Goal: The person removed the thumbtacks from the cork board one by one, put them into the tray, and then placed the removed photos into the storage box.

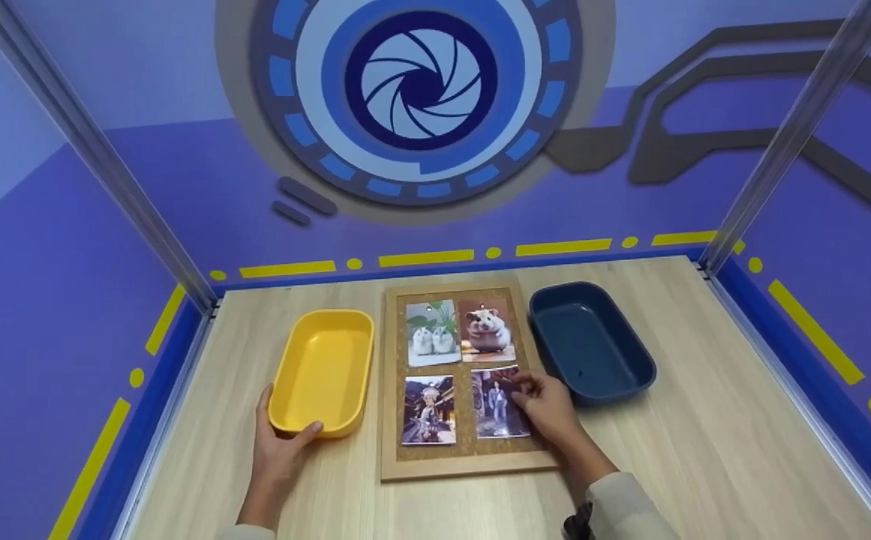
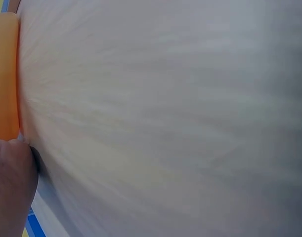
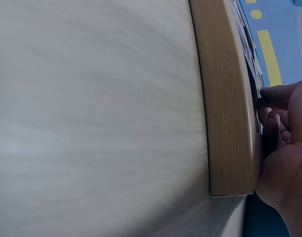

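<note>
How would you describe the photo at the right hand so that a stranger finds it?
Between the yellow tray and dark blue tray lies a corkboard. Its lower-right photo alone shows a figure in pale blue, with the right hand at its edge.

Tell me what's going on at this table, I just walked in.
A person's left hand holds the yellow tray around its near-left corner. Their right hand touches the right side of the lower-right photo on a wood-framed corkboard; I can't tell whether it pinches it. Two hamster photos make up the board's upper row, with a costumed-figure photo at lower left. A dark blue tray stands right of the board.
</note>
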`<state>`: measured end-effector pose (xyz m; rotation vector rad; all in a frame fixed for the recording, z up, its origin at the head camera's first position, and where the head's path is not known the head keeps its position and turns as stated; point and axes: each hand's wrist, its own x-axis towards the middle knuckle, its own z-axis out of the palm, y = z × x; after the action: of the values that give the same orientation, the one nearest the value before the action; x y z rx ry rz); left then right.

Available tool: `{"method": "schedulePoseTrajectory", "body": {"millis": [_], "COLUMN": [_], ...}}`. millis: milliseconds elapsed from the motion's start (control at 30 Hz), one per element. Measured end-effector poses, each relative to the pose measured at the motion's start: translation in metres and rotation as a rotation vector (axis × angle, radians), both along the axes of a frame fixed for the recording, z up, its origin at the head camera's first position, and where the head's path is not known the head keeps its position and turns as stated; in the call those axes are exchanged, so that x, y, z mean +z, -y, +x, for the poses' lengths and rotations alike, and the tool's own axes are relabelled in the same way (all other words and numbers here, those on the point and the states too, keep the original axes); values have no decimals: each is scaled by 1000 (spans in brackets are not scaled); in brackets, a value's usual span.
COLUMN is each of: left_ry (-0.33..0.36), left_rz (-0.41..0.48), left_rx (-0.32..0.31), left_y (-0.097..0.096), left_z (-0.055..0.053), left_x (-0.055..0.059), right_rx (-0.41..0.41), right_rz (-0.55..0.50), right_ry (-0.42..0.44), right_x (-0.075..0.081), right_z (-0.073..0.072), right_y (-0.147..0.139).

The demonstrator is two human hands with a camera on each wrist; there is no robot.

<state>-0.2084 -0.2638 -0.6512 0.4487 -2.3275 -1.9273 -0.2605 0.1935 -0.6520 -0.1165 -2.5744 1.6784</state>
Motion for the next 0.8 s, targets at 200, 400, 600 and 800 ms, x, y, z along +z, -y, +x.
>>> {"method": "schedulePoseTrajectory", "body": {"millis": [200,400,600,800], "left_ry": [0,-3,14,12], "left_rz": [-9,-25,-28,-6], "left_rx": [13,15,29,38], "left_y": [-1,-3,-5,-5], "left_z": [1,0,0,2], "left_x": [0,4,5,4], "right_rx": [5,7,6,-4], "right_rz": [19,33,29,44], "right_ry": [-10,-26,-25,-27], "right_x": [0,2,2,2], "right_z": [-1,-1,-1,0], "right_y": [0,-1,-1,0]}}
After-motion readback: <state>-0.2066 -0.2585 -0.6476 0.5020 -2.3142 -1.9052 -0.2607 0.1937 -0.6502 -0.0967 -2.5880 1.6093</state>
